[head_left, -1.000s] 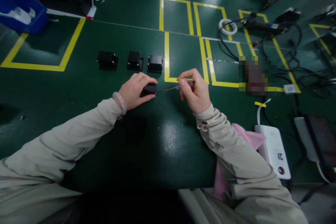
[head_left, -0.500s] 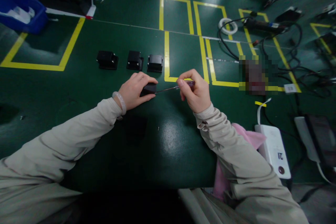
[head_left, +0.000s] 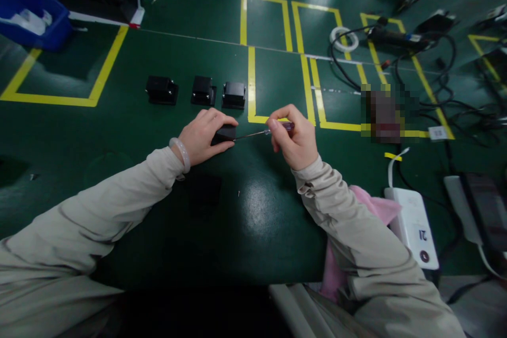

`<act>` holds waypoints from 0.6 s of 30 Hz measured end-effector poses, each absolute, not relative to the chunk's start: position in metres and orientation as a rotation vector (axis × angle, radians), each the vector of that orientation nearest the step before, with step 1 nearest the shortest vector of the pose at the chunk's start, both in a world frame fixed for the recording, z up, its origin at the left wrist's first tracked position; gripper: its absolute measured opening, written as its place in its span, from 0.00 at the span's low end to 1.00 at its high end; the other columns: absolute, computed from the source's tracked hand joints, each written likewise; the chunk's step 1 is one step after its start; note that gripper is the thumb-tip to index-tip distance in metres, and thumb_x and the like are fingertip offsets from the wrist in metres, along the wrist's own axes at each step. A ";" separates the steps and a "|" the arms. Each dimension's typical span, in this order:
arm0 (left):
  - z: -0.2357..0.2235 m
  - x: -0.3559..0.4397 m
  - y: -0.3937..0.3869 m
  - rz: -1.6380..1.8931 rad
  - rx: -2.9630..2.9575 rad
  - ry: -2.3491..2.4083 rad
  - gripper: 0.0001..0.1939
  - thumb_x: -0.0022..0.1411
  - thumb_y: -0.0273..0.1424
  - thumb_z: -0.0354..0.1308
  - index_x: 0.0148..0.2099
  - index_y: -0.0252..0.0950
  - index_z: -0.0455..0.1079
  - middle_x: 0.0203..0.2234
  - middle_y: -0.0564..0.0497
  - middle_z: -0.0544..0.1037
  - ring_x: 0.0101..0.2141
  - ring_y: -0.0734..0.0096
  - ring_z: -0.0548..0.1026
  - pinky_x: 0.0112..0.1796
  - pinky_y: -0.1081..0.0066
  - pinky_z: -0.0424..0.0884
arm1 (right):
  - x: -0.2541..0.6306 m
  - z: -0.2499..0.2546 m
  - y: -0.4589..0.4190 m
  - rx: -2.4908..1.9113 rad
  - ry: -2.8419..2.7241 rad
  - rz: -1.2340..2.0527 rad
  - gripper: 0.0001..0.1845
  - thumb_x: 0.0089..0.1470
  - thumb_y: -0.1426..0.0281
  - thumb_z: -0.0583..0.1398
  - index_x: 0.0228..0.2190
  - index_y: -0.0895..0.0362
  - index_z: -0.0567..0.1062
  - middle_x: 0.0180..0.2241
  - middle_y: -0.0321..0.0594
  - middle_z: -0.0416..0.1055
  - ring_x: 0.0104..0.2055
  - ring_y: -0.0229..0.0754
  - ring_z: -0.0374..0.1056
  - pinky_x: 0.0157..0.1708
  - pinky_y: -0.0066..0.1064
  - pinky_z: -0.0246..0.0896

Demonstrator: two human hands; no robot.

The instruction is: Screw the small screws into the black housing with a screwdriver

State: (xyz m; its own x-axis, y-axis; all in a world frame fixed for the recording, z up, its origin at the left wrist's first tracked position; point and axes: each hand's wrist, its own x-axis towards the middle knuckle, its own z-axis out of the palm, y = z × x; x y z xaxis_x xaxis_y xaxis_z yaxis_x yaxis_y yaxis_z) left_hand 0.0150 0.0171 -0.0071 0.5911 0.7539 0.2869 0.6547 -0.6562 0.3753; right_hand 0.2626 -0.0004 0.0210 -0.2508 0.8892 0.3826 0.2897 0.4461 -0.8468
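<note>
My left hand (head_left: pixel 206 136) grips a small black block-shaped part (head_left: pixel 225 133) on the green table, thumb on the near side and fingers on the far side. In my right hand (head_left: pixel 295 137) is a screwdriver (head_left: pixel 285 126) with a clear purplish handle, held between thumb and fingers. Its thin shaft points left, and the tip meets the part's right end at a small shiny spot, perhaps a screw. Beyond my left hand stand three similar black parts with shiny screws: one on the left (head_left: pixel 161 90), one in the middle (head_left: pixel 203 91), one on the right (head_left: pixel 234 95).
A tiny screw (head_left: pixel 238 193) lies on the table near me. A dark flat piece (head_left: pixel 206 190) is close by. At right are a white power strip (head_left: pixel 414 227), a pink cloth (head_left: pixel 372 206) and tangled black cables. A blue bin (head_left: pixel 59 26) stands at far left.
</note>
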 end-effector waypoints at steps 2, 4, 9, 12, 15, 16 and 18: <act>-0.007 0.015 0.017 0.631 2.591 1.161 0.19 0.67 0.38 0.58 0.56 0.35 0.68 0.49 0.43 0.75 0.49 0.53 0.72 0.51 0.54 0.68 | 0.262 0.021 0.000 -1.003 -1.772 0.805 0.13 0.65 0.57 0.57 0.34 0.53 0.67 0.16 0.23 0.58 0.13 0.30 0.57 0.17 0.28 0.49; -0.007 0.015 0.017 0.635 2.590 1.159 0.19 0.67 0.38 0.58 0.56 0.35 0.68 0.49 0.42 0.75 0.49 0.53 0.72 0.52 0.54 0.68 | 0.262 0.020 0.001 -0.977 -1.760 0.788 0.12 0.65 0.57 0.57 0.36 0.53 0.67 0.18 0.24 0.59 0.15 0.30 0.59 0.18 0.29 0.52; -0.007 0.015 0.017 0.613 2.570 1.190 0.19 0.66 0.38 0.59 0.57 0.37 0.68 0.50 0.43 0.75 0.50 0.53 0.72 0.52 0.53 0.68 | 0.262 0.018 0.001 -0.986 -1.763 0.778 0.17 0.63 0.51 0.57 0.40 0.52 0.66 0.24 0.27 0.63 0.19 0.31 0.62 0.21 0.30 0.57; -0.006 0.016 0.017 0.611 2.562 1.188 0.19 0.66 0.38 0.59 0.57 0.36 0.68 0.50 0.42 0.75 0.50 0.53 0.71 0.52 0.53 0.68 | 0.262 0.019 0.000 -0.997 -1.761 0.821 0.16 0.64 0.52 0.57 0.37 0.52 0.66 0.20 0.25 0.62 0.16 0.30 0.60 0.18 0.29 0.54; -0.005 0.016 0.017 0.608 2.561 1.176 0.19 0.66 0.38 0.58 0.57 0.35 0.68 0.50 0.42 0.75 0.50 0.52 0.72 0.52 0.54 0.68 | 0.262 0.020 -0.001 -1.015 -1.765 0.828 0.15 0.65 0.54 0.57 0.34 0.52 0.66 0.16 0.24 0.59 0.14 0.31 0.58 0.16 0.28 0.49; -0.005 0.016 0.017 0.609 2.564 1.172 0.19 0.66 0.38 0.58 0.57 0.35 0.68 0.50 0.42 0.75 0.50 0.52 0.72 0.52 0.54 0.68 | 0.262 0.020 -0.001 -1.013 -1.764 0.822 0.15 0.65 0.54 0.57 0.34 0.52 0.66 0.16 0.24 0.59 0.13 0.30 0.57 0.15 0.28 0.48; -0.006 0.015 0.018 0.617 2.569 1.166 0.19 0.66 0.38 0.58 0.57 0.35 0.68 0.50 0.42 0.75 0.50 0.52 0.72 0.52 0.53 0.68 | 0.261 0.019 0.000 -0.985 -1.752 0.810 0.14 0.65 0.55 0.57 0.35 0.52 0.66 0.17 0.24 0.59 0.14 0.30 0.57 0.15 0.28 0.49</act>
